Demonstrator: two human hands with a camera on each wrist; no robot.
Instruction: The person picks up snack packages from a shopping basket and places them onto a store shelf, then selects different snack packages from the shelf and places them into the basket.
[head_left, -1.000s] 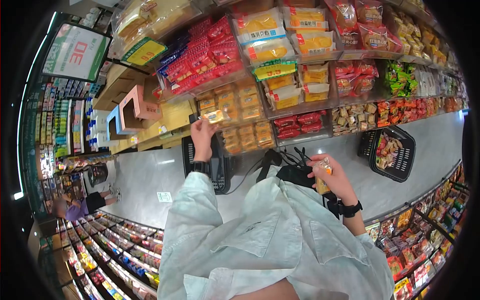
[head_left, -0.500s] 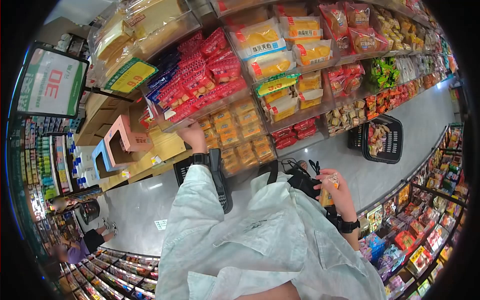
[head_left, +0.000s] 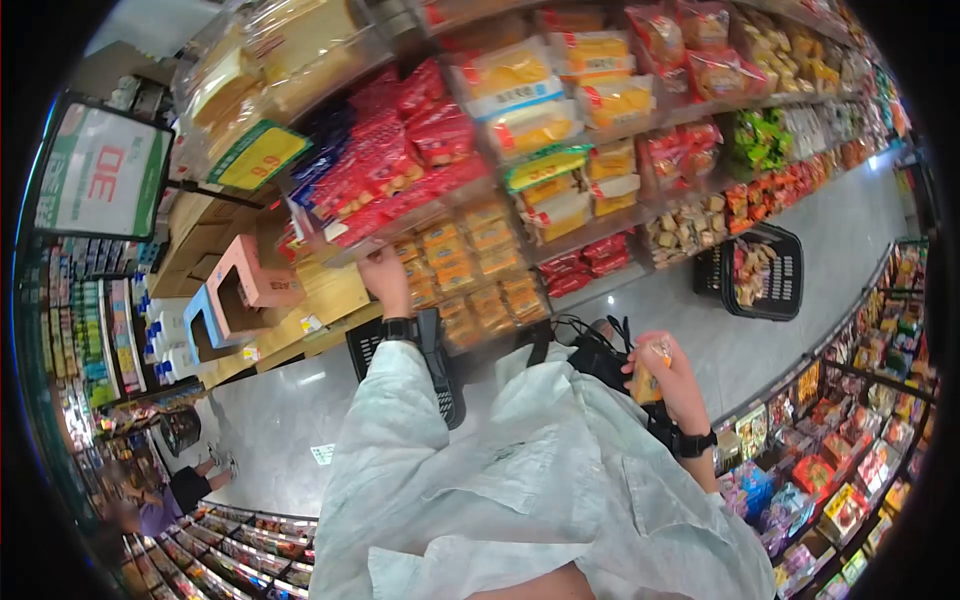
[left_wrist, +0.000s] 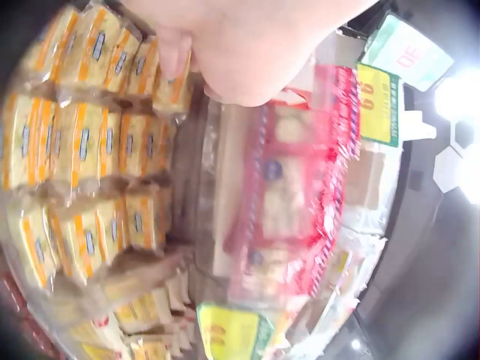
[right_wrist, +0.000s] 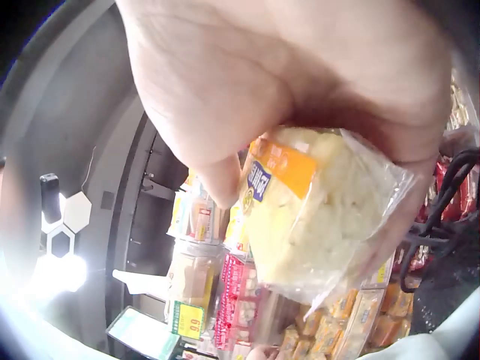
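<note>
My right hand [head_left: 673, 378] holds a clear-wrapped pale yellow cake [right_wrist: 300, 214] with an orange band and a blue label, fingers and thumb curled round it. At the snack shelf, my left hand [head_left: 384, 280] reaches into the back left of a clear bin of similar wrapped cakes [head_left: 450, 260]. In the left wrist view its fingers [left_wrist: 174, 54] lie on one wrapped cake [left_wrist: 172, 94] at the end of a row, the thumb side close beside it. In the head view its fingertips are partly hidden under the bin above.
Red snack packs [head_left: 400, 165] fill the bin above my left hand. A black basket [head_left: 790, 285] with packs stands on the floor at right; another basket [head_left: 445, 385] is below my left forearm. Pink and blue boxes [head_left: 262, 278] sit at left. A person [head_left: 165, 505] is far left.
My left hand, holding a wrapped cake in front of the bin a second ago, has moved left and back into it under the red packs. The right hand keeps its cake. The head view has shifted.
</note>
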